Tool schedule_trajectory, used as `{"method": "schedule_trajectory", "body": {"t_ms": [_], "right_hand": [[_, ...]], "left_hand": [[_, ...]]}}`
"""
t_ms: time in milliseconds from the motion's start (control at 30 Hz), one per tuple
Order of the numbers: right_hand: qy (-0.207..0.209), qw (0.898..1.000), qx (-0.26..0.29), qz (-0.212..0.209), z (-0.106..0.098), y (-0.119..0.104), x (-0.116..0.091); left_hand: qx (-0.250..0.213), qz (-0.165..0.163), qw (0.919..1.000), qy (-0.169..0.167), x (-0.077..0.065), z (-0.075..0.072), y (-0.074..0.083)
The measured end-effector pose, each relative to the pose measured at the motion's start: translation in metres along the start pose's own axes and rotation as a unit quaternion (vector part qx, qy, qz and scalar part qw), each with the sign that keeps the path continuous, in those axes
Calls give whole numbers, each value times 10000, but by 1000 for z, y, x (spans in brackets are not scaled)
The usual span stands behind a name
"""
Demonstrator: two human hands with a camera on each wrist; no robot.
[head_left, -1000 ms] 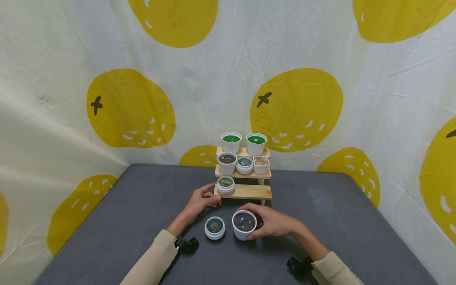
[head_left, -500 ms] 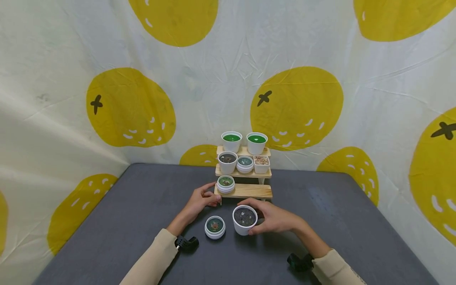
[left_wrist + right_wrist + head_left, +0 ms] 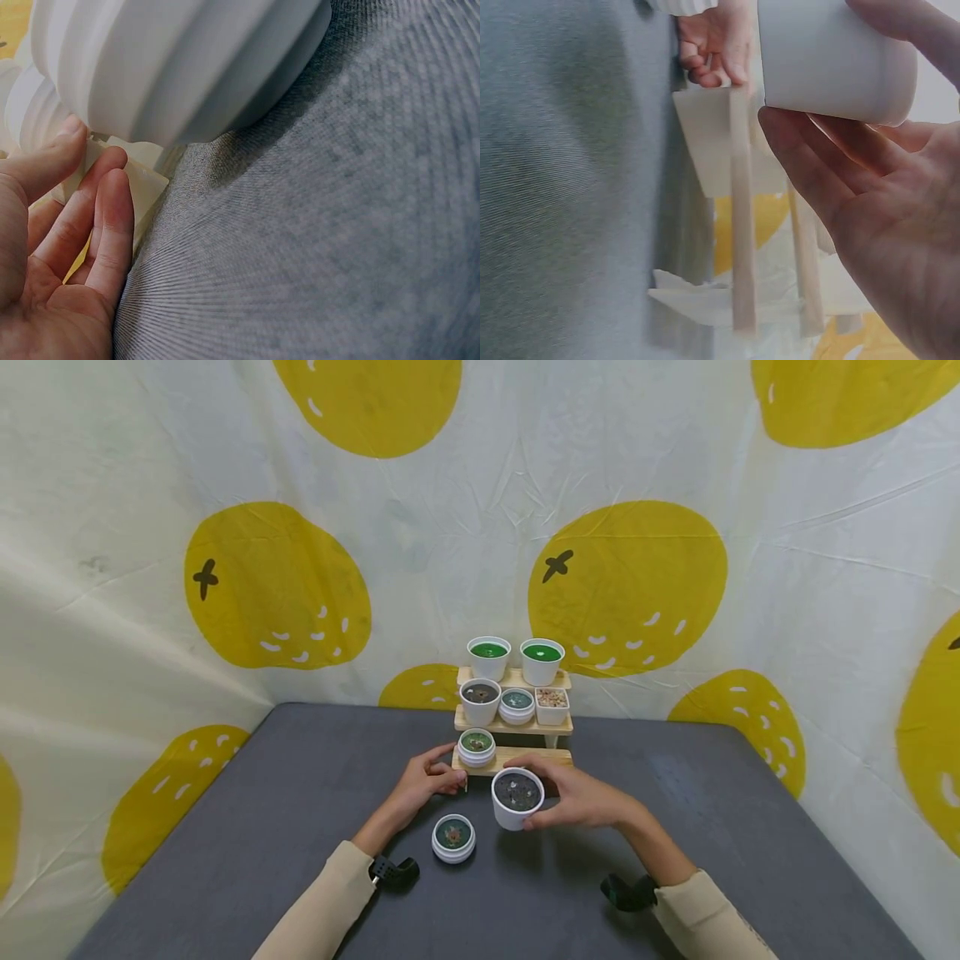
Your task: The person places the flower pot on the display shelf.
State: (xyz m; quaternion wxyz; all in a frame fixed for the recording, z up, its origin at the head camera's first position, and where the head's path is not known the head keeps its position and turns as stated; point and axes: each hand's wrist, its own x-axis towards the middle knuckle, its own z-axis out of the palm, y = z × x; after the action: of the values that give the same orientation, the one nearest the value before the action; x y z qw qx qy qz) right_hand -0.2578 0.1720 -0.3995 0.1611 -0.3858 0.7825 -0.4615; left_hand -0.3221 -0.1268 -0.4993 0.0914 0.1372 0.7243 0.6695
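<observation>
My right hand grips a white pot filled with dark, speckled, soil-like material, thumb and fingers round its sides. The pot is raised off the table, just in front of the lowest step of a three-step wooden stand. In the right wrist view its smooth white wall sits between thumb and fingers. My left hand holds the left end of that lowest step, thumb and fingertips at its edge. Near it on the table stands a small ribbed white pot with a dark green top, looming close in the left wrist view.
The lowest step carries a ribbed pot at its left end. On the middle step are a dark-filled pot, a ribbed pot and a square pot of pebbles. Two green-topped pots stand on top. A fruit-print curtain hangs behind.
My right hand has lifted the dark-filled pot off the table and carried it forward toward the stand's lowest step. My left hand has stayed at the step's left end.
</observation>
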Motion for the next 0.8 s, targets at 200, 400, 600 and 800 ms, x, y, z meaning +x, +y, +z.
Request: {"method": "schedule_trajectory", "body": {"t_ms": [200,400,600,800], "right_hand": [[220,9996,9,-147,-7,-5,4],[492,9987,160,9,-14,-7,10],[789,9966,219,99,-20,-7,18],[1065,9941,180,138,-24,-4,24]], "left_hand": [[4,2,10000,-30,-1,0,1],[-53,31,10000,-42,-1,-1,0],[-84,27,9999,-55,0,-2,0],[-37,16,10000,-51,0,-1,1]]}}
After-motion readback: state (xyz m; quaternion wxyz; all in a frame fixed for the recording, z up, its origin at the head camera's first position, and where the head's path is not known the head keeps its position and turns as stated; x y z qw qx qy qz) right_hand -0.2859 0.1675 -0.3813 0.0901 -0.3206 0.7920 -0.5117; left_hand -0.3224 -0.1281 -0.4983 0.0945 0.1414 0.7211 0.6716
